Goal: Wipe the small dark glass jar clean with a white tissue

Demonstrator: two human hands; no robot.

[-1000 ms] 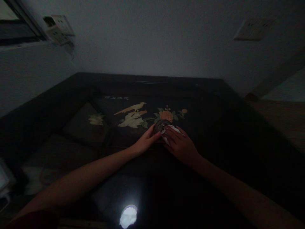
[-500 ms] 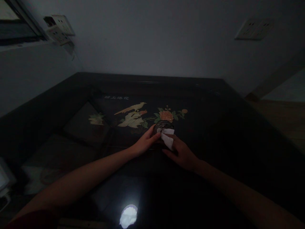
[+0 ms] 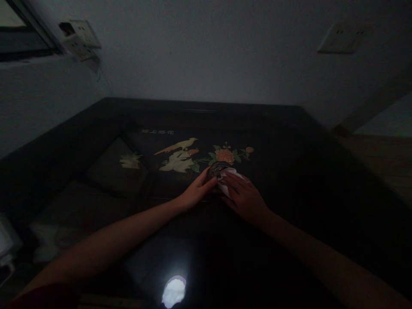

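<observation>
**K:** Fingers of the left hand (image 3: 195, 193) are curling round the near-left side of the small glass jar (image 3: 217, 170), thumb lying along its wall. Partly closed, bracing rather than gripping hard, I'd say.

**M:** Right hand (image 3: 245, 198)?

**K:** Fingers are lying flat and closed over a white tissue (image 3: 229, 179), pressing it against the jar's right side and top.

**M:** How's it going to handle?

**K:** Looks like glass: rigid, likely slick, breakable, probably light. Best hold is round the side wall, where the left is sitting now. Tissue is soft and is bunching under the fingers.

**M:** Where's the jar sitting?

**K:** Wedged between both hands, standing on the dark glossy table (image 3: 289, 180), just in front of the inlaid flower (image 3: 224, 155) and right of the bird inlay (image 3: 179, 156). Too dim to tell about a lid.
</observation>
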